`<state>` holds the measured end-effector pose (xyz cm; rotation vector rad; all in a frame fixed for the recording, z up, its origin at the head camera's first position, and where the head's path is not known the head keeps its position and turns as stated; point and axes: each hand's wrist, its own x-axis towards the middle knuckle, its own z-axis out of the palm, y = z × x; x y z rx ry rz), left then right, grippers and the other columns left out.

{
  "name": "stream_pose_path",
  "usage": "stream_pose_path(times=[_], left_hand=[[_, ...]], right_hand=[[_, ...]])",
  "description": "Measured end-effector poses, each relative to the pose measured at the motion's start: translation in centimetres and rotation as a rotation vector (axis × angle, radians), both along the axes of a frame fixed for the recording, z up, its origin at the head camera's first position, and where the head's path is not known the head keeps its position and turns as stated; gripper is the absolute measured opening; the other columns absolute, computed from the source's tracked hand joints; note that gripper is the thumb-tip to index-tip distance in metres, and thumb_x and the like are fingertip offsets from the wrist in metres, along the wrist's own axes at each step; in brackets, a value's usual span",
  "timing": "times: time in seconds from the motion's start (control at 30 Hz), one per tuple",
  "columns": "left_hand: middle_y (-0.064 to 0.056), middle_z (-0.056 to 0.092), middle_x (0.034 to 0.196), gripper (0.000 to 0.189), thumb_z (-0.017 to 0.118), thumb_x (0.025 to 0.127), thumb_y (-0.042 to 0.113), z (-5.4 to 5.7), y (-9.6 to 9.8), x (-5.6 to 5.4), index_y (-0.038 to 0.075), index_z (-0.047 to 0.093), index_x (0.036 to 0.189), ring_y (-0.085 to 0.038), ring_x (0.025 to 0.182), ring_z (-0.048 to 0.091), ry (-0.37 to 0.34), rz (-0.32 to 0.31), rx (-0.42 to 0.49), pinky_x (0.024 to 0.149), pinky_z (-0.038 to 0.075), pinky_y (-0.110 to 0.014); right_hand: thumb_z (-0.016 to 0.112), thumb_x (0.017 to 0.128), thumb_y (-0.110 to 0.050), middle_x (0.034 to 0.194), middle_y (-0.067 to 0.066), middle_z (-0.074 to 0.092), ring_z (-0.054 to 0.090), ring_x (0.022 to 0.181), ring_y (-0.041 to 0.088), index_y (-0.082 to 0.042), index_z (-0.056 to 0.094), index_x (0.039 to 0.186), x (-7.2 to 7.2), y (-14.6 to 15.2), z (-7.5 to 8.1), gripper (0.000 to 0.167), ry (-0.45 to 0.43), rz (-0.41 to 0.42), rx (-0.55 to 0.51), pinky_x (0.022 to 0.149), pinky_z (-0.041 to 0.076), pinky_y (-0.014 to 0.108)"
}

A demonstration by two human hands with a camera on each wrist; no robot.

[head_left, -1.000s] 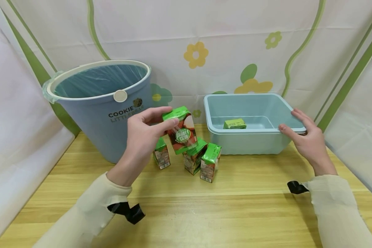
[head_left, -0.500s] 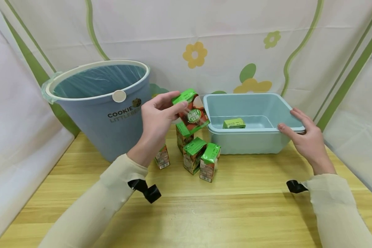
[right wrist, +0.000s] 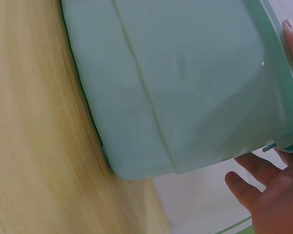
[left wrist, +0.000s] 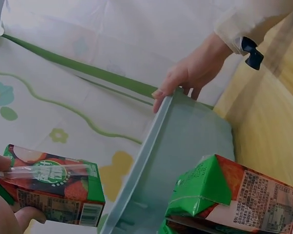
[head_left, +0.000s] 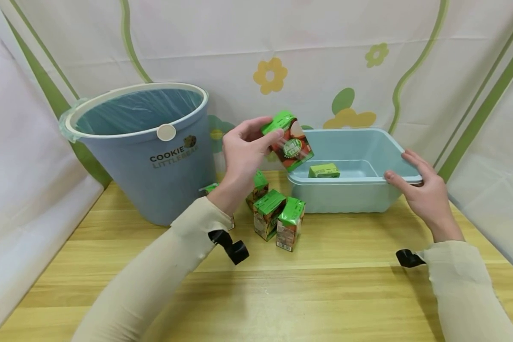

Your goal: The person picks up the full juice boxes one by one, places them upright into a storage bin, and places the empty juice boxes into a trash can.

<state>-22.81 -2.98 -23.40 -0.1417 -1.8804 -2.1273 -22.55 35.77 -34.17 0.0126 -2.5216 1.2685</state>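
My left hand [head_left: 245, 149] pinches a green-topped juice box [head_left: 292, 146] with a clear-wrapped straw on its printed face. It holds the box tilted above the left rim of a pale blue plastic basin [head_left: 342, 195]. One green juice box [head_left: 324, 171] lies inside the basin. My right hand [head_left: 427, 197] grips the basin's right rim, thumb on top; the right wrist view shows fingers [right wrist: 244, 190] beneath the rim. In front of the basin's left end stand more juice boxes [head_left: 289, 225], one partly hidden behind my left wrist. The left wrist view also shows the held box [left wrist: 53, 187].
A large blue bucket [head_left: 166, 180] with a cream rim and a plastic liner stands at the left. A white flower-patterned cloth [head_left: 308, 61] hangs behind the wooden table [head_left: 308, 294]. Black straps [head_left: 228, 247] dangle from both sleeves.
My left hand has carried the juice box right and up, from above the standing boxes to the basin's left rim. My right hand has stayed on the basin.
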Motion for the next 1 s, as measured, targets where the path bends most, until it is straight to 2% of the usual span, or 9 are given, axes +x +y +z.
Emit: stream_pose_path(times=[0.1,0.33,0.43,0.6,0.73,1.0], left_hand=[[0.0,0.075,0.101,0.027,0.088,0.089,0.015,-0.2,1.1,-0.4,0.019,0.081,0.114,-0.013,0.086,0.068,-0.001,0.0,0.008,0.068,0.059,-0.025],[0.001,0.074,0.101,0.025,0.088,0.088,0.016,-1.0,3.7,-1.0,0.022,0.081,0.112,-0.011,0.087,0.068,-0.052,0.018,-0.009,0.082,0.063,-0.038],[0.002,0.073,0.101,0.026,0.088,0.088,0.017,-1.3,4.6,-1.2,0.023,0.08,0.112,-0.011,0.088,0.067,-0.074,0.01,-0.01,0.08,0.063,-0.034],[0.002,0.074,0.102,0.026,0.087,0.089,0.017,-1.8,5.9,-1.7,0.022,0.08,0.114,-0.01,0.088,0.068,-0.071,-0.003,-0.004,0.071,0.058,-0.022],[0.004,0.073,0.102,0.025,0.087,0.09,0.018,-2.2,6.6,-2.5,0.022,0.079,0.113,-0.009,0.09,0.068,-0.056,0.014,-0.003,0.071,0.056,-0.02],[0.004,0.073,0.101,0.025,0.087,0.089,0.015,-2.7,7.4,-4.5,0.021,0.078,0.112,-0.008,0.091,0.068,-0.05,0.044,0.064,0.08,0.061,-0.026]], right_hand=[[0.069,0.102,-0.046,0.172,-0.03,0.023,0.017,0.166,0.018,-0.026,0.034,0.168,0.0,0.0,0.0,0.077,-0.002,-0.003,0.001,0.082,0.031,-0.004],[0.069,0.102,-0.046,0.174,-0.026,0.022,0.019,0.166,0.023,-0.026,0.034,0.168,0.0,0.1,0.0,0.077,-0.003,-0.005,0.003,0.082,0.031,-0.003],[0.069,0.102,-0.047,0.173,-0.027,0.023,0.019,0.166,0.022,-0.026,0.035,0.168,-0.1,0.1,0.0,0.077,0.0,-0.006,0.003,0.082,0.032,-0.004],[0.069,0.101,-0.047,0.175,-0.024,0.023,0.018,0.166,0.021,-0.027,0.035,0.167,-0.1,0.1,0.0,0.077,0.003,-0.005,0.003,0.082,0.032,-0.004],[0.07,0.101,-0.047,0.175,-0.024,0.023,0.019,0.166,0.021,-0.028,0.035,0.167,-0.1,0.0,0.1,0.077,0.004,-0.004,0.002,0.081,0.032,-0.003],[0.07,0.101,-0.047,0.174,-0.024,0.023,0.022,0.165,0.022,-0.027,0.036,0.167,-0.1,0.0,0.1,0.077,0.013,-0.01,0.01,0.081,0.033,-0.003]])
